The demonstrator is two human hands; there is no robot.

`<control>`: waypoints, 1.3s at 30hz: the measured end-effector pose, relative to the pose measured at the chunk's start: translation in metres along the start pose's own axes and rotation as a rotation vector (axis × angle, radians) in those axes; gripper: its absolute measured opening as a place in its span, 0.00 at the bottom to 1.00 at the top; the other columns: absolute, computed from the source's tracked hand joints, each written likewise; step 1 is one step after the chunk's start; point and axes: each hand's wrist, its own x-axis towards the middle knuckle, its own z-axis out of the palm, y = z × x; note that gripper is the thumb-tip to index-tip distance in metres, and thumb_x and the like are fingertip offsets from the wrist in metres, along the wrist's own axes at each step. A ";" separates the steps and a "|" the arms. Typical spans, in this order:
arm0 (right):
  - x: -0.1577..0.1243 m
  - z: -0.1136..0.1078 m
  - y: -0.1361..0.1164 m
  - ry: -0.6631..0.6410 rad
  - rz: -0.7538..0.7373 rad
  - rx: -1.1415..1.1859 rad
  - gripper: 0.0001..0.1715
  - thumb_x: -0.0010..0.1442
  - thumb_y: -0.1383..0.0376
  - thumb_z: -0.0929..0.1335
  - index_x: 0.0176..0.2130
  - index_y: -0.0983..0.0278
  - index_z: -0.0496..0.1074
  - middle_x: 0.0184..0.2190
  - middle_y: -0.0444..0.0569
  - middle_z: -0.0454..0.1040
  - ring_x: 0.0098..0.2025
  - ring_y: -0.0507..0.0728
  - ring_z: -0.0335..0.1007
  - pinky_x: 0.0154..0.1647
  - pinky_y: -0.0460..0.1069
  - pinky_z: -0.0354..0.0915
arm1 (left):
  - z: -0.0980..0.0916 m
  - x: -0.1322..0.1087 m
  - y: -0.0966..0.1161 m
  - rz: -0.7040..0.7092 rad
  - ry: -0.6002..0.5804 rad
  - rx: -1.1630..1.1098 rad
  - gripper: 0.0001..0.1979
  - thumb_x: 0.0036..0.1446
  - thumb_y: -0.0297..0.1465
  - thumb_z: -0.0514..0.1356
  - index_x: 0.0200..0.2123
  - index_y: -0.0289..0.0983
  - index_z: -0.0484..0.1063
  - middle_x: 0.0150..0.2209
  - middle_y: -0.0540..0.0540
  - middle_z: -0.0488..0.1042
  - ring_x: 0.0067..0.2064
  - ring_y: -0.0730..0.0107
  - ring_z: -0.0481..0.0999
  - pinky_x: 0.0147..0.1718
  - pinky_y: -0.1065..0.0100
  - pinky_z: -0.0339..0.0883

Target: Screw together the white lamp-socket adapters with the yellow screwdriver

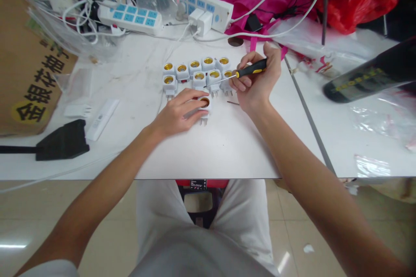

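My left hand (180,112) has its fingers closed around a white plug-in lamp socket (204,111), whose metal prongs point toward me. In my right hand (258,80) is a screwdriver (251,69) with a black and yellow handle. Its thin shaft points left, and the tip is above the held socket, near the rows behind it. Several more white lamp sockets (195,66) with brass-coloured threaded openings stand in two rows just beyond my hands. A small thin dark rod (233,103) lies on the table by my right wrist.
Two power strips, one flat (130,18) and one tilted (221,15), lie at the back among white cables. A cardboard box (29,60) and a black paddle-shaped object (63,140) are left. A dark bottle (370,71) lies right, beyond the table seam (307,108).
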 end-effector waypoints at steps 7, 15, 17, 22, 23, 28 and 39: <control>-0.002 0.007 0.005 0.007 -0.063 -0.073 0.45 0.60 0.21 0.67 0.22 0.55 0.70 0.12 0.34 0.49 0.13 0.49 0.41 0.14 0.49 0.46 | 0.003 -0.001 -0.003 0.048 0.010 0.029 0.06 0.72 0.28 0.69 0.50 0.39 0.81 0.59 0.35 0.83 0.58 0.56 0.84 0.56 0.53 0.83; 0.002 0.004 0.023 -0.014 -0.336 -0.283 0.34 0.68 0.29 0.70 0.48 0.52 0.85 0.29 0.43 0.79 0.19 0.53 0.68 0.17 0.50 0.61 | 0.003 0.002 0.004 0.079 0.061 0.030 0.10 0.72 0.27 0.68 0.53 0.44 0.77 0.62 0.39 0.83 0.62 0.54 0.84 0.60 0.47 0.82; -0.001 0.003 0.026 -0.089 -0.437 -0.397 0.26 0.70 0.35 0.73 0.53 0.48 0.82 0.36 0.43 0.80 0.23 0.53 0.72 0.20 0.50 0.66 | 0.002 0.003 0.006 0.094 0.082 0.039 0.11 0.72 0.26 0.69 0.54 0.44 0.77 0.63 0.38 0.82 0.64 0.53 0.83 0.61 0.47 0.82; -0.015 0.005 0.027 -0.261 -0.693 -0.683 0.12 0.81 0.52 0.68 0.55 0.49 0.80 0.39 0.45 0.74 0.29 0.54 0.73 0.31 0.53 0.71 | 0.000 0.004 0.007 0.092 0.129 0.038 0.12 0.71 0.22 0.68 0.54 0.40 0.77 0.67 0.35 0.75 0.69 0.52 0.77 0.63 0.50 0.84; -0.017 0.005 0.026 -0.312 -0.739 -0.755 0.13 0.82 0.55 0.66 0.53 0.51 0.81 0.40 0.47 0.74 0.33 0.56 0.74 0.35 0.55 0.72 | 0.000 0.004 0.007 0.084 0.139 0.041 0.12 0.71 0.22 0.68 0.54 0.40 0.77 0.67 0.35 0.75 0.68 0.53 0.77 0.62 0.50 0.85; -0.020 0.000 0.018 -0.571 -0.866 -0.936 0.17 0.77 0.55 0.64 0.55 0.57 0.78 0.44 0.54 0.73 0.47 0.67 0.73 0.46 0.65 0.73 | 0.002 0.003 0.005 0.054 0.191 0.056 0.11 0.70 0.24 0.70 0.52 0.42 0.78 0.61 0.38 0.77 0.63 0.56 0.80 0.60 0.51 0.86; -0.017 -0.005 0.023 -0.728 -0.868 -1.091 0.38 0.63 0.63 0.75 0.69 0.58 0.67 0.55 0.59 0.70 0.57 0.71 0.74 0.53 0.66 0.79 | 0.000 0.002 -0.006 -0.035 0.227 0.209 0.12 0.70 0.27 0.71 0.53 0.43 0.78 0.55 0.41 0.80 0.58 0.57 0.83 0.56 0.53 0.86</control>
